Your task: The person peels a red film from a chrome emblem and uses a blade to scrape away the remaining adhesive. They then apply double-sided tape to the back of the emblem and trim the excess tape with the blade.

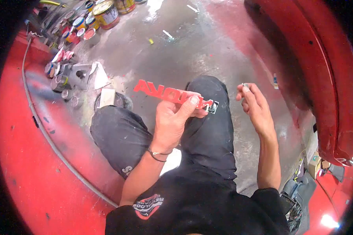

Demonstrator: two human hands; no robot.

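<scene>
A red lettered emblem (150,88), a long flat strip of cut-out letters, is in my left hand (171,119). My thumb presses on its face, with the fingers underneath. At its right end, over my knee, shows a small black-and-white piece (213,107). My right hand (257,105) is raised apart from the emblem, to its right. Its thumb and fingertips are pinched together around something small and pale; I cannot tell what it is. Below the hands are my dark trouser legs (210,133), knees bent.
Paint cans (106,15) and several small pots crowd the floor at upper left. A grey stand (80,74) with a white cloth (100,76) is nearer. Red body panels (321,58) curve along the right, and a red panel with a hose (47,133) lines the left.
</scene>
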